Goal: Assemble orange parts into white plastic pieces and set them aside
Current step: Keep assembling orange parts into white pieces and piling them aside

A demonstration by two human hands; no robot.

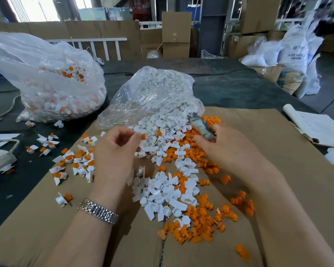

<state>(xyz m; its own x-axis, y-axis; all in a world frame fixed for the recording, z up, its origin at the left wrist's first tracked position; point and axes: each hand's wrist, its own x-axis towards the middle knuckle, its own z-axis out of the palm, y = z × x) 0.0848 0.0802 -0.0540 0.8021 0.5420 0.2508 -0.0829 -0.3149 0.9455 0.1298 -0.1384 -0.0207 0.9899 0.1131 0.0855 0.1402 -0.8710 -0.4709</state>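
Left hand (116,149) raised over the cardboard sheet (278,170), fingers (137,136) curled and pinching a small white piece with an orange part (143,136). Right hand (226,149) reaching into the pile, fingers loosely extended; a blurred grey object (201,127) at their tips, grip unclear. Loose white pieces (162,189) and orange parts (202,222) between and below both hands. Assembled pieces (75,160) left of the left fingers. Open clear bag (152,93) beyond the fingertips.
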